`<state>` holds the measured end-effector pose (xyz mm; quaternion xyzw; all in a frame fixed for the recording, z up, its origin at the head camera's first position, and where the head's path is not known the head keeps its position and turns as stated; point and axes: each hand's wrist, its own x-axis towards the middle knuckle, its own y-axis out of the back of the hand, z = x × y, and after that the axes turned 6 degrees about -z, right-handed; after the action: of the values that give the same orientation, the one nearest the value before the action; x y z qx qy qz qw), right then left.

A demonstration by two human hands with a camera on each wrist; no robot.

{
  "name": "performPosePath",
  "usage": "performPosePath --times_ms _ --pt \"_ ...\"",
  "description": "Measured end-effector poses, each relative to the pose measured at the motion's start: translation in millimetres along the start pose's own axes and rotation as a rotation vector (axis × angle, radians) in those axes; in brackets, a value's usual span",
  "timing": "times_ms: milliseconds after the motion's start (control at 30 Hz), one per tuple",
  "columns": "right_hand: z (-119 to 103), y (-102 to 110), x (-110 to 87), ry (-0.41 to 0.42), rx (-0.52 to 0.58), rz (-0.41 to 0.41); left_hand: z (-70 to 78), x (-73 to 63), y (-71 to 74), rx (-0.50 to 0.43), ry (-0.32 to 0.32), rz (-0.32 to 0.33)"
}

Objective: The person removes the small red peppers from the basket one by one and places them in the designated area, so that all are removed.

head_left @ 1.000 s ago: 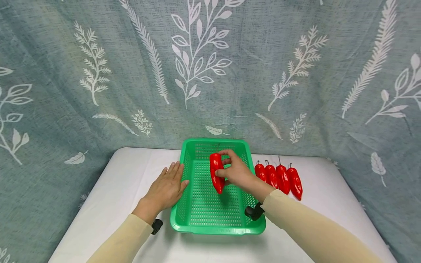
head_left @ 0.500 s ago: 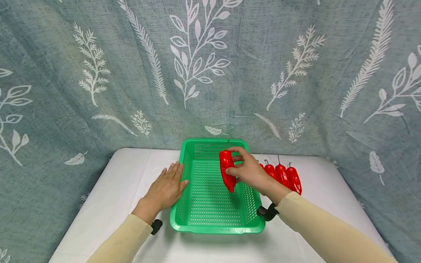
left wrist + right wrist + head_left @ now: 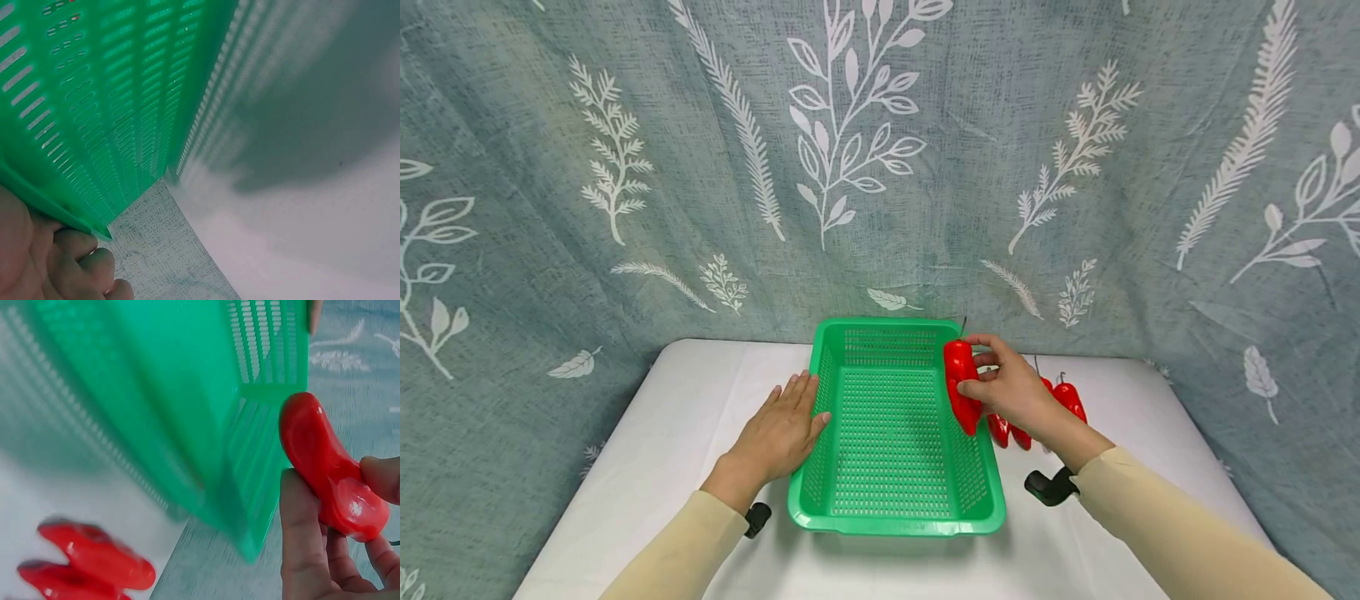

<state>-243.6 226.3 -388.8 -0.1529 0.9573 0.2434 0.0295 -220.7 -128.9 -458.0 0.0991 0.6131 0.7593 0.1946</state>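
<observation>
Now your right hand (image 3: 1011, 390), fingers pinched around a glossy red plastic chili pepper (image 3: 961, 385), has carried it from the middle of the green slotted plastic basket (image 3: 895, 508) out over its right rim, while your left hand (image 3: 778, 432) rests flat against the basket's left wall.

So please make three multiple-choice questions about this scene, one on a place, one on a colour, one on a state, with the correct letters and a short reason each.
1. Where does the left hand rest?
A. against the basket's left rim
B. inside the basket
C. on the peppers

2. What colour is the basket?
A. blue
B. green
C. white

3. How is the held pepper now?
A. lying in the basket
B. held by the right hand above the basket's right rim
C. lying on the table

Answers:
1 A, its fingers lie flat beside that rim.
2 B, its mesh is green.
3 B, thumb and fingers grip it.
</observation>
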Motion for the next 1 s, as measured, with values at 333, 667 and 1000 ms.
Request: performPosePath --times_ms 333,667,1000 --pt "24 40 -13.8 -0.052 -0.126 0.043 1.7 -0.2 0.0 -0.005 0.001 -0.003" --pt "64 81 -25.1 -0.150 -0.306 0.125 2.6 0.7 0.6 -0.011 0.003 -0.011" --pt "89 103 -27.7 -0.205 -0.313 0.155 0.8 -0.1 -0.2 -0.011 0.000 0.000"
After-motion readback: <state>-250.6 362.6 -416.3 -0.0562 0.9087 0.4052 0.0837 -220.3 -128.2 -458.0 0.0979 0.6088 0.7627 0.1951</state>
